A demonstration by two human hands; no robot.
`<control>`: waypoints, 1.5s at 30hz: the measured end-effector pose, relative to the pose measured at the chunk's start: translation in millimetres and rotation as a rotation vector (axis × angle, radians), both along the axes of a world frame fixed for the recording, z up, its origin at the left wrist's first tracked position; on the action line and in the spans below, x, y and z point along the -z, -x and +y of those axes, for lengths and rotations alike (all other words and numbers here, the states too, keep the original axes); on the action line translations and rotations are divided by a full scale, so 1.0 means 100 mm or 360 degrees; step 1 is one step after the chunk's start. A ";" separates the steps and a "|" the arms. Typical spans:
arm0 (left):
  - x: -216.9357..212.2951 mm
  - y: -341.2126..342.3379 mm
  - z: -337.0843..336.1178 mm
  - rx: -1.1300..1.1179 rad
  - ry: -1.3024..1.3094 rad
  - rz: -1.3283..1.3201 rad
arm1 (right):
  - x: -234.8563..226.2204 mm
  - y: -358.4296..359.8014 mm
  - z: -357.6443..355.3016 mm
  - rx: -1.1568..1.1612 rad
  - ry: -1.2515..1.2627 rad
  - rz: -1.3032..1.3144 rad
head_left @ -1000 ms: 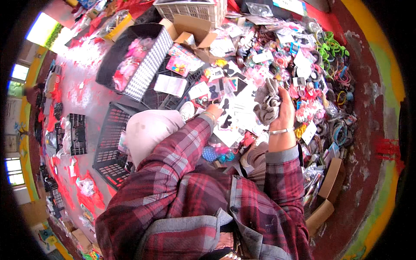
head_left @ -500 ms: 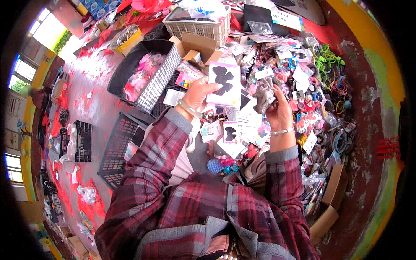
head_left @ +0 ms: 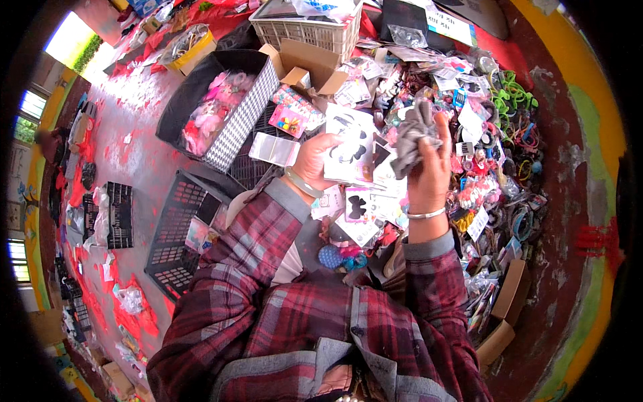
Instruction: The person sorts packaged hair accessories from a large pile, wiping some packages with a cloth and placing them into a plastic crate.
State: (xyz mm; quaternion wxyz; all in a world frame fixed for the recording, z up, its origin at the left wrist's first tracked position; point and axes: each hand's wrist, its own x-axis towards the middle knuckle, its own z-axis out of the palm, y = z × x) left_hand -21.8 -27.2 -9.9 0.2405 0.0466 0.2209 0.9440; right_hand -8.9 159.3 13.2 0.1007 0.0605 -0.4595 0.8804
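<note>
Low in the middle of the view, my left hand (head_left: 317, 159) is closed on the left edge of white cards (head_left: 349, 146) with black printed shapes. They look stacked, but I cannot tell how many there are. A crumpled grey cloth (head_left: 415, 137) is gripped in my right hand (head_left: 430, 181), just right of the cards and apart from them. Below the cards lies a loose card with a black bow (head_left: 357, 205) among other white cards. Part of the cloth is hidden behind my fingers.
A heap of hair ties and small packets (head_left: 479, 174) spreads to the right, with green bands (head_left: 512, 100) beyond. At left stand a houndstooth-sided bin (head_left: 244, 114) of pink fluffy items and a black basket (head_left: 175, 231). An opened cardboard box (head_left: 309, 57) and a beige crate (head_left: 305, 37) are behind.
My right hand has lifted the grey cloth slightly and turned, with its fingers pointing up. The cards in my left hand have tilted, and their upper face shows a different print.
</note>
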 end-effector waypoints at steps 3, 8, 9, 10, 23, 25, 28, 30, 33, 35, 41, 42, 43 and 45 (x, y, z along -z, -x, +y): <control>-0.17 -0.04 0.21 -0.0183 -0.0039 -0.0100 | 0.16 -0.10 -0.26 0.0068 -0.0920 0.0356; 0.03 -0.07 0.17 -0.0100 -0.0045 -0.0241 | 0.11 -0.23 -0.51 0.0163 -0.2032 0.0847; -0.03 -0.07 0.23 -0.0126 0.0002 -0.0272 | 0.14 -0.19 -0.50 0.0233 -0.2049 0.0819; -0.07 -0.11 0.28 -0.0129 -0.0002 -0.0333 | 0.16 -0.14 -0.47 0.0271 -0.2010 0.0810; 0.01 0.05 0.18 -0.0202 -0.0024 -0.0130 | 0.36 -0.04 -0.42 0.0423 -0.1921 0.0834; 0.00 0.02 0.13 -0.0267 0.0138 -0.0145 | 0.31 -0.16 -0.48 0.0159 -0.1881 0.0982; 0.21 0.02 0.13 -0.0010 -0.0127 -0.0225 | 0.23 -0.20 -0.47 0.0120 -0.1936 0.0976; 0.23 -0.03 0.19 0.0128 -0.0302 -0.0164 | 0.22 -0.12 -0.43 0.0197 -0.1985 0.0950; 0.16 -0.05 0.30 -0.0158 0.0164 -0.0144 | 0.25 -0.01 -0.37 0.0429 -0.2021 0.0767; 0.13 -0.05 0.28 0.0073 -0.0112 -0.0133 | 0.29 0.05 -0.33 0.0546 -0.1946 0.0714; 0.13 -0.08 0.17 0.0063 0.0248 -0.0274 | 0.51 0.22 -0.18 0.0678 -0.1666 -0.0022; 0.06 -0.04 0.16 0.0092 0.0204 -0.0327 | 0.76 0.37 -0.05 0.0657 -0.1335 -0.0196; 0.05 -0.02 0.11 0.0060 0.0272 -0.0265 | 0.74 0.44 -0.05 0.0627 -0.1013 -0.0363; 0.14 0.08 0.05 -0.0030 0.0262 -0.0026 | 0.61 0.37 0.07 0.0051 0.0284 -0.0545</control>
